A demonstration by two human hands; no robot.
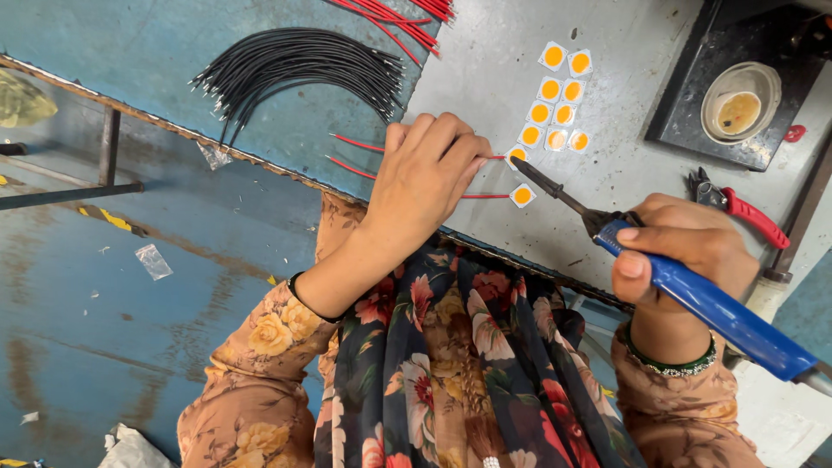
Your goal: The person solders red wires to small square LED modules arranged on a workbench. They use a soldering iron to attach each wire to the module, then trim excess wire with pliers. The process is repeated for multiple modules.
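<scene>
My left hand (pixel 425 178) pinned a red wire (pixel 482 197) against the square LED chip (pixel 522 196), fingers curled down. My right hand (pixel 685 247) gripped the blue soldering iron (pixel 693 295) closed-fisted, tip just up-left of that chip.

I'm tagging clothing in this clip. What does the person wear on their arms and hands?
Both hands, left hand and right hand, are bare. Tan floral sleeves reach the wrists. A thin black band circles the left wrist, a green bangle the right.
</scene>
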